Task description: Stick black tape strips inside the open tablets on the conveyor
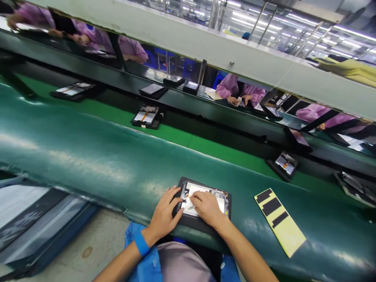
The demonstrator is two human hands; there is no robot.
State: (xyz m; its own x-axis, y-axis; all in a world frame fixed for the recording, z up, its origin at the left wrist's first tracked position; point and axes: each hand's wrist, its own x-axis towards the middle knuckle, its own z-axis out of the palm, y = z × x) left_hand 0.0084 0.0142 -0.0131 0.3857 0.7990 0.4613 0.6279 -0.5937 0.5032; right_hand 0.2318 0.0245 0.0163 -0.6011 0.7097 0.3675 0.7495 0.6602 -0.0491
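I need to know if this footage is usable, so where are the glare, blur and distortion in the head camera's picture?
Head view: glare streaks the green bench mat; ceiling lights wash out; people at upper left smear; the wide lens skews edges.

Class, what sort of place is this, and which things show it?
Probably an electronics assembly line: opened flat devices with exposed circuitry sit along a bright green belt, and workers in pink sleeves sit across from it.
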